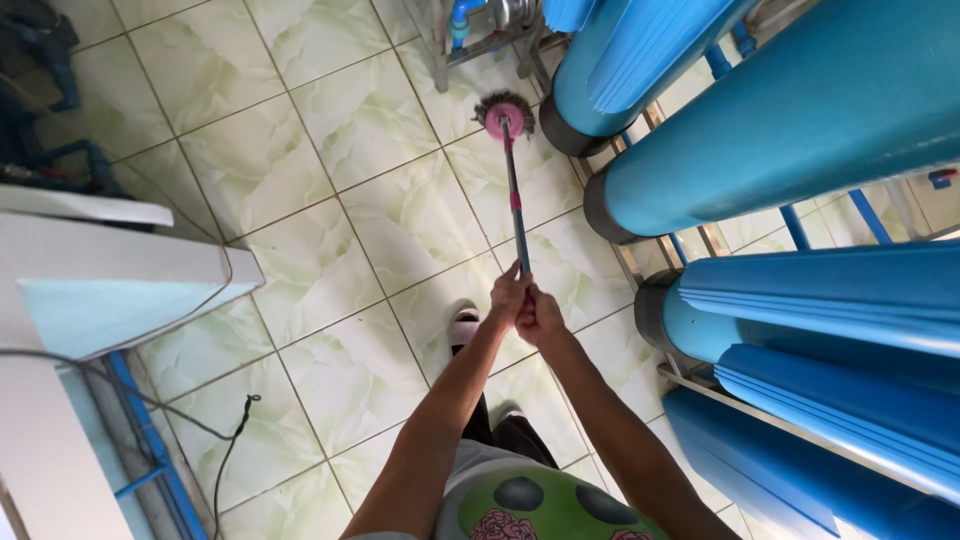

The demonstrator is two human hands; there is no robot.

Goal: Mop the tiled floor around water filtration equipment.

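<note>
Pale-green marbled floor tiles [330, 250] fill my view from above, and the fingers of both hands are wrapped tight round the near end of the mop handle [516, 215]. My left hand [508, 297] sits just ahead of my right hand [540, 317] on the handle, the two touching; I judge that stacked grip lets me steer the long, thin pole at arm's length without bending. Every finger I can see is curled closed on the shaft, none spread. From the hands the handle, blue-grey with a pink band, runs straight away to the round mop head [504, 117], pink in the middle with a grey fringe, lying flat on the tiles. The mop head sits just beside the dark base of the nearest blue tank [640, 50], close to a metal stand's legs [440, 50]. More large blue tanks [800, 120] lie to the right of the handle on a metal frame [640, 265]. Left of the handle, well apart, stands a white cabinet [110, 270] with a black cable [235, 440] trailing on the floor. A white slipper [465, 325] shows just below the hands.
</note>
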